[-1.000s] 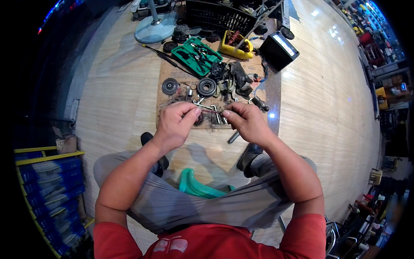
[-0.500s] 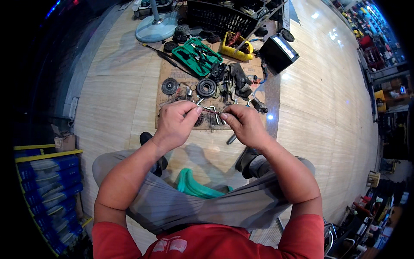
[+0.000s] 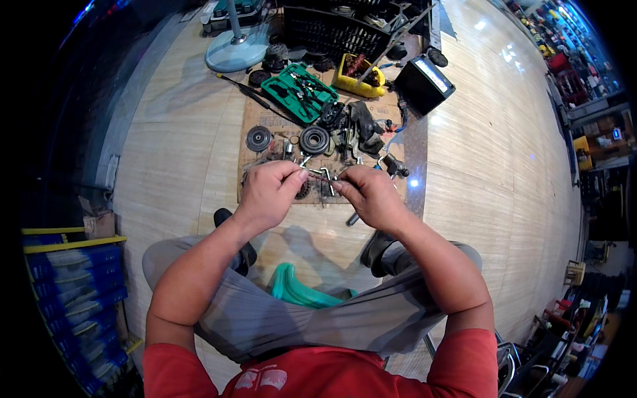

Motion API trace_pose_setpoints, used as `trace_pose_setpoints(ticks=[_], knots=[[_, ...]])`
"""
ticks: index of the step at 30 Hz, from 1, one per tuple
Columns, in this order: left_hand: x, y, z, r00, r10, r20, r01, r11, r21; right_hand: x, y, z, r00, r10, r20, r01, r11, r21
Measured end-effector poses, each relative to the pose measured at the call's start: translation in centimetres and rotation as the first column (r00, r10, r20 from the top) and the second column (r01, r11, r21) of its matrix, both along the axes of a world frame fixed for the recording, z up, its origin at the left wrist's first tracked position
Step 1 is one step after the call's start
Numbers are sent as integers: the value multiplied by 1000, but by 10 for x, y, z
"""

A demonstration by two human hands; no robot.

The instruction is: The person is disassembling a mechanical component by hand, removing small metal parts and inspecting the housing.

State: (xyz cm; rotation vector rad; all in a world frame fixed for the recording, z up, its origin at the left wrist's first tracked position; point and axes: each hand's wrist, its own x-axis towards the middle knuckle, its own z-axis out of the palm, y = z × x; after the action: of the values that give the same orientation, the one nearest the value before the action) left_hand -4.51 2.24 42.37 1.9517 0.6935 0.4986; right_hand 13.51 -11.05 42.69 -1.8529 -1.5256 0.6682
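Note:
A thin, dark reddish wire-like piece (image 3: 320, 177) stretches between my two hands, above the near part of a cardboard sheet (image 3: 255, 119). My left hand (image 3: 269, 194) pinches one end between thumb and forefinger. The other end sits in the closed fingertips of my right hand (image 3: 371, 194). Just beyond the hands lie a black ringed pulley (image 3: 314, 140), a flatter grey pulley (image 3: 259, 138) and a bent metal hex key (image 3: 330, 181). Several small metal parts are scattered there, some hidden behind my hands.
Farther off are an open green tool case (image 3: 282, 106), a yellow tray (image 3: 363, 89) of parts, a black battery (image 3: 424, 85) and a black crate (image 3: 332, 36). A round fan base (image 3: 232, 56) stands far left. A green stool (image 3: 298, 290) is under me.
My right hand has shifted slightly left and down, its fingers curling further over the wire-like piece. The left hand keeps its pinch. The view has moved a little.

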Motion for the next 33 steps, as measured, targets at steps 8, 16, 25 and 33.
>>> trace_pose_setpoints(ticks=[8, 16, 25, 33], knots=[[5, 15, -15, 993, 3, -121, -31, 973, -228, 12, 0, -12, 948, -202, -246, 195, 979, -52], [15, 25, 14, 994, 99, 50, -72, 917, -392, 25, 2, -5, 613, -433, -661, 330, 900, -284], [16, 13, 5, 995, -6, 95, 49, 888, -457, 11, -3, -7, 619, -322, -716, 144, 943, -300], [11, 15, -1, 997, -66, -45, 49, 949, -311, 8, -5, -6, 668, -287, -687, 83, 946, -315]])
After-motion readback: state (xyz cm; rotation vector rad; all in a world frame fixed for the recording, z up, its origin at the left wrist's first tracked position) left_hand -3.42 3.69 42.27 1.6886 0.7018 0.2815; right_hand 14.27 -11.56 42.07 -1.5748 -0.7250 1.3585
